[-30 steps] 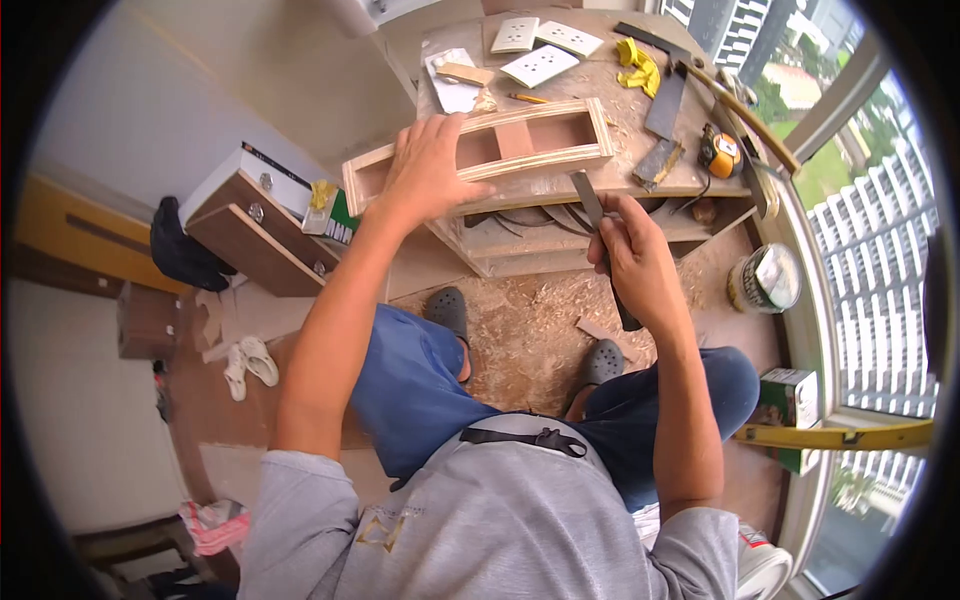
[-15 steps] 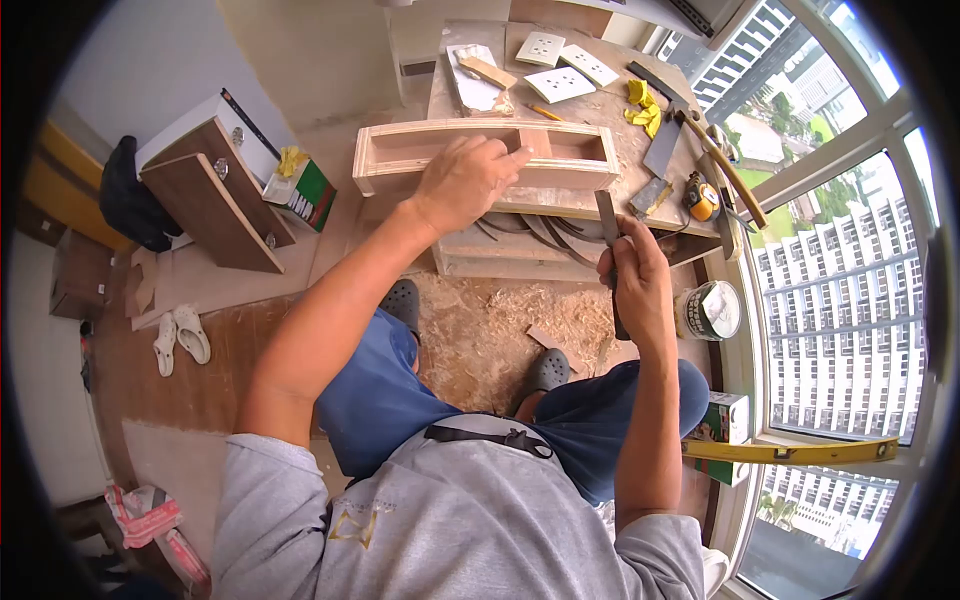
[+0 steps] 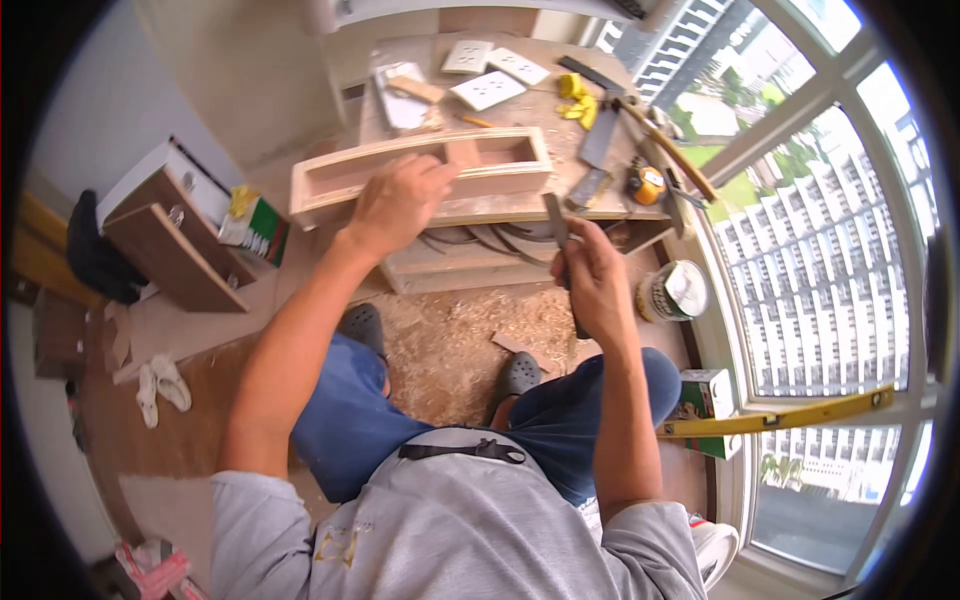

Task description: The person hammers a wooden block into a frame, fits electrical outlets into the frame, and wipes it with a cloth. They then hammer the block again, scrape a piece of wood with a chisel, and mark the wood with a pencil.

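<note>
A long wooden frame (image 3: 330,187) with plywood edges and a cross divider (image 3: 462,153) lies along the near side of the workbench (image 3: 400,50). My left hand (image 3: 403,200) rests on its near rail, left of the divider, with the fingers bent round the edge; they hide part of the opening. To the right, my right hand (image 3: 594,270) is wrapped round the dark handle of a flat metal tool (image 3: 555,217). The blade points up and away from me, close to the frame's right end without touching it.
Socket plates (image 3: 487,90), yellow scraps (image 3: 577,100), a hammer (image 3: 668,150) and a tape measure (image 3: 646,184) lie on the bench. A bucket (image 3: 674,291) and a yellow level (image 3: 780,418) are at the right. Cabinet panels (image 3: 180,255) stand left. Shavings cover the floor.
The view has shifted, so the bench and frame appear further left and tilted. Both hands keep nearly the same places beside the frame, with the tool still in my right hand.
</note>
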A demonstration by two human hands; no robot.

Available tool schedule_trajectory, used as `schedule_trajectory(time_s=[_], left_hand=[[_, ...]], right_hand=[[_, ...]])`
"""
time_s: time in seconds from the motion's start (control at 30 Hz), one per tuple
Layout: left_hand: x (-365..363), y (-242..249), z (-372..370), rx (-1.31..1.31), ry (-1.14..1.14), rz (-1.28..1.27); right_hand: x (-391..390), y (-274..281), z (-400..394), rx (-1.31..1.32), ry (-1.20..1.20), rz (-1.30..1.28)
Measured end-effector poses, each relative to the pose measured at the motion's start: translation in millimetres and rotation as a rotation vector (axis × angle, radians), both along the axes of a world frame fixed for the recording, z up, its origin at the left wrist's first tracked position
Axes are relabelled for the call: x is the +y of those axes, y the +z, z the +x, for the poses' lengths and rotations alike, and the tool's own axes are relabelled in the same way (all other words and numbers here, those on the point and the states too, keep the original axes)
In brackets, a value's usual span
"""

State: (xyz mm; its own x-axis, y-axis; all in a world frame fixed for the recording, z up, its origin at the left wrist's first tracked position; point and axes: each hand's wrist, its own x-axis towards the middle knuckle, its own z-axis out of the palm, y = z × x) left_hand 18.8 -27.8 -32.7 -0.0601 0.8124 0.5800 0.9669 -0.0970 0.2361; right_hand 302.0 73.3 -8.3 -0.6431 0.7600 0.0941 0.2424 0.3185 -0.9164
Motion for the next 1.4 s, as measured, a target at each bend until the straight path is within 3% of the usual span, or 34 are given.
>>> schedule_trajectory(time_s=[0.2, 0.3, 0.37, 0.5, 0.6, 0.67, 0.7, 0.73, 0.8, 0.83, 0.87, 0.93, 1.0, 1.13, 1.2, 1.23, 1.27, 1.33, 1.4], left_hand=[[-4, -1, -5, 0.006, 0.004, 0.036], [-8, 7, -2, -0.030, 0.036, 0.033], [-9, 18, 9, 0.001, 0.094, 0.288], [-2, 26, 24, -0.104, 0.039, 0.278], [57, 52, 33, -0.204, -0.077, 0.076], [123, 64, 30, -0.186, -0.112, -0.049], [163, 63, 28, -0.190, -0.159, -0.071], [202, 65, 28, -0.147, -0.104, -0.240], [265, 45, 32, -0.088, -0.082, -0.220], [284, 41, 36, 0.007, 0.002, -0.246], [301, 39, 39, 0.105, 0.084, -0.276], [336, 34, 39, 0.029, 0.147, -0.399], [351, 13, 26, 0.214, 0.202, -0.579], [348, 13, 17, 0.207, 0.235, -0.460], [336, 31, 19, -0.344, 0.203, -0.106], [307, 51, 30, -0.534, 0.025, -0.112], [283, 60, 45, -0.528, 0.033, -0.109], [247, 66, 77, -1.189, -0.378, -0.061], [226, 58, 102, -1.265, -0.398, -0.028]], right_hand=[[36, 21, 4, 0.088, -0.037, -0.016], [66, 41, 8, 0.004, -0.154, 0.198], [71, 50, 16, -0.062, -0.222, 0.255], [99, 49, 28, -0.090, -0.322, 0.322], [113, 52, 29, -0.106, -0.408, 0.377], [122, 49, 23, 0.230, -0.397, 0.216], [122, 53, 20, 0.227, -0.420, 0.194], [130, 43, 17, 0.302, -0.438, 0.153], [136, 31, 15, 0.402, -0.444, 0.218], [138, 25, 15, 0.442, -0.437, 0.092], [133, 27, 16, 0.446, -0.430, -0.001], [142, 19, 17, 0.453, -0.435, 0.035], [150, 23, 18, 0.368, -0.469, 0.110], [156, 26, 14, 0.386, -0.492, 0.017], [155, 23, 16, 0.382, -0.493, -0.003], [159, 20, 15, 0.373, -0.497, 0.085], [160, 16, 13, 0.363, -0.501, 0.170], [159, 14, 13, 0.393, -0.493, 0.149], [151, 17, 13, 0.287, -0.429, -0.042]])
